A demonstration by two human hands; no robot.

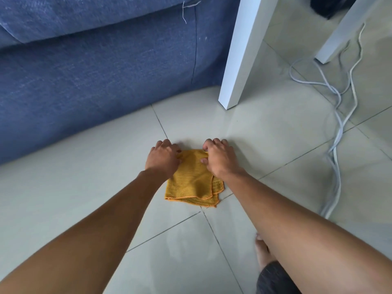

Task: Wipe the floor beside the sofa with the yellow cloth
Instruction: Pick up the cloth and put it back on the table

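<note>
Yellow ribbed microfibre cloth point(192, 179), folded into a rough square with loose corners fanning out at its near edge, flat on the pale glossy tiled floor point(84, 187) a little way out from the blue woven-fabric sofa point(84, 77); left hand point(164, 159) curled over the far left corner, fingers bent and seemingly gripping the edge; right hand point(219, 159) at the far right corner, thumb and forefinger nipping a fold of fabric, remaining fingers arched onto the tile beyond. Judged as the setting-up step, cloth being gathered or squared under both hands before a proper stroke, little sign of wiping done apart from faint smears on the tile nearer the camera. Next move likely calling for palms flattened onto the cloth, even downward pressure, then a sweep left toward the sofa base along the strip of bare tile, loose layers kept from bunching. Around: square white table leg point(239, 60) standing just beyond the right hand, near the sofa corner; second white leg point(337, 39) further right; tangle of pale grey cables point(337, 128) trailing across the floor well to the right; bare foot point(263, 251) tucked under the right forearm. Chief obstacles to a wide stroke: nearer table leg ahead and cables on the right, liable to be snagged or dragged; sofa side itself the limit on the left
</note>
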